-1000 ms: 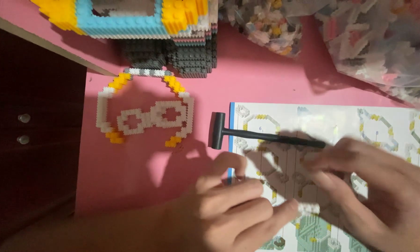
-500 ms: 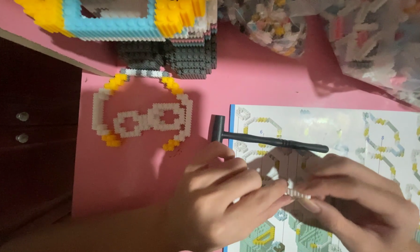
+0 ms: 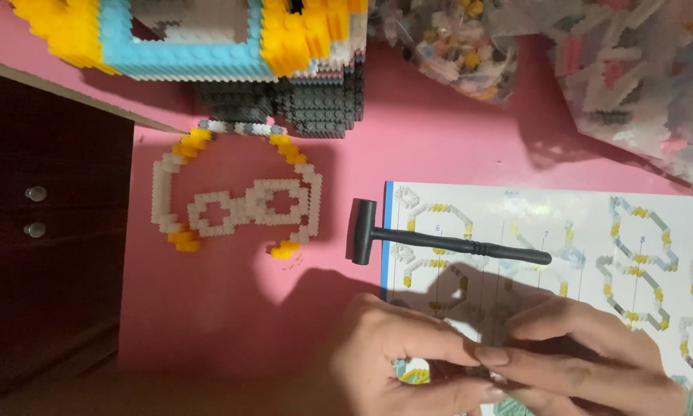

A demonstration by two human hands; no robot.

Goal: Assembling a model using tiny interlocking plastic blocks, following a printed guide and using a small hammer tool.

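Observation:
My left hand [image 3: 396, 358] and my right hand [image 3: 593, 358] meet fingertip to fingertip at the bottom edge, over the near part of an instruction sheet [image 3: 654, 231]. Both pinch a small building-brick piece [image 3: 491, 376] that is almost hidden by the fingers; its shape cannot be made out. A small black hammer [image 3: 439, 240] lies just beyond the hands, head on the pink tabletop [image 3: 231, 323], handle across the sheet. Farther left lies a flat white and yellow brick outline [image 3: 234, 206].
A large brick model in blue, yellow and dark grey [image 3: 231, 54] stands at the far edge. Clear bags of loose bricks [image 3: 639, 77] fill the top right. A dark drawer front with two knobs [image 3: 34, 208] drops off at the left.
Both hands have slid toward the bottom of the view and drawn closer together, fingertips now touching. The hammer, sheet and brick outline lie as before.

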